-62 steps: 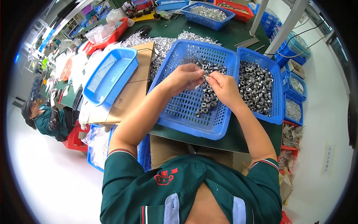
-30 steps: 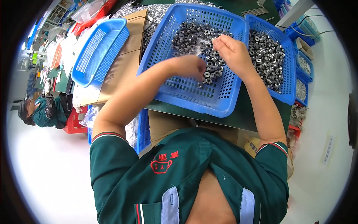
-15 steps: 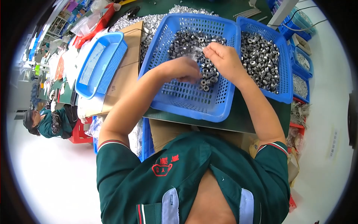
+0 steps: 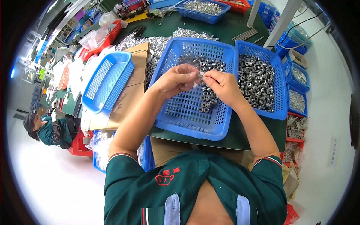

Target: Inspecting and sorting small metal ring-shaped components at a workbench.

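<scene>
Over the near blue basket, the left hand and right hand met fingertip to fingertip, pinching a small metal part. Loose metal rings lay below; the basket's near half stayed bare. Beyond its right rim, touching, sat a fuller basket.

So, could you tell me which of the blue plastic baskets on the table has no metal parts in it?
The shallow blue plastic basket on the cardboard, left of both hands; the other baskets hold metal parts.
</scene>
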Demonstrator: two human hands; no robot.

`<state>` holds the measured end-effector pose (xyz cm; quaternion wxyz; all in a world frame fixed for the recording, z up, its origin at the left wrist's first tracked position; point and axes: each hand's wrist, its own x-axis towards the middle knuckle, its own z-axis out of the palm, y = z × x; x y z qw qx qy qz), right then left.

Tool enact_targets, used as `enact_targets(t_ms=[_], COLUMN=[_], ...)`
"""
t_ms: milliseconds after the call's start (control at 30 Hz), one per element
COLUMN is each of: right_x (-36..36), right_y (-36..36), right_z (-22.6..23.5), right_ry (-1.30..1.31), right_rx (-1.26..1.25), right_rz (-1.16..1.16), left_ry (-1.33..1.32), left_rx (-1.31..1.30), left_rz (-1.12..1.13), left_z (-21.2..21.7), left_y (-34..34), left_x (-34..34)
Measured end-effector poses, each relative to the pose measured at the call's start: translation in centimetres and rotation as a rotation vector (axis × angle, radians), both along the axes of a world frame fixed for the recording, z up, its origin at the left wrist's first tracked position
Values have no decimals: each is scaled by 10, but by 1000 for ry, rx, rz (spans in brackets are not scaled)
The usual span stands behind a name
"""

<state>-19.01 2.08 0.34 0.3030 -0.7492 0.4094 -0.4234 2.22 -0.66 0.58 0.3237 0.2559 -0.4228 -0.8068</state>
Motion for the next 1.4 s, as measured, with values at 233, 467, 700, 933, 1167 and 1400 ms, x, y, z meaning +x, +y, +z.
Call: enact_targets(t_ms=[233, 467, 700, 933, 1167, 1400], right_x=[0, 4, -2, -5, -40, -111], right_y=[3, 8, -5, -2, 32, 72], right_z=[1, 2, -3, -2, -1, -14], right_ry=[121, 327, 164, -31, -44, 91], right_rx=[-256, -636, -67, 51, -222, -332], right_rz=[-33, -109, -64, -121, -374, -596], left_ry=[-111, 12, -227, -442, -570, -652], left_rx=[5, 176, -170, -562, -747, -777], left_rz=[54, -38, 133, 299, 322, 203], left_z=[-3, -11, 3, 8, 10, 19], left_y=[2, -3, 7, 15, 21, 22], left_x=[-5, -7, -17, -22, -22, -40])
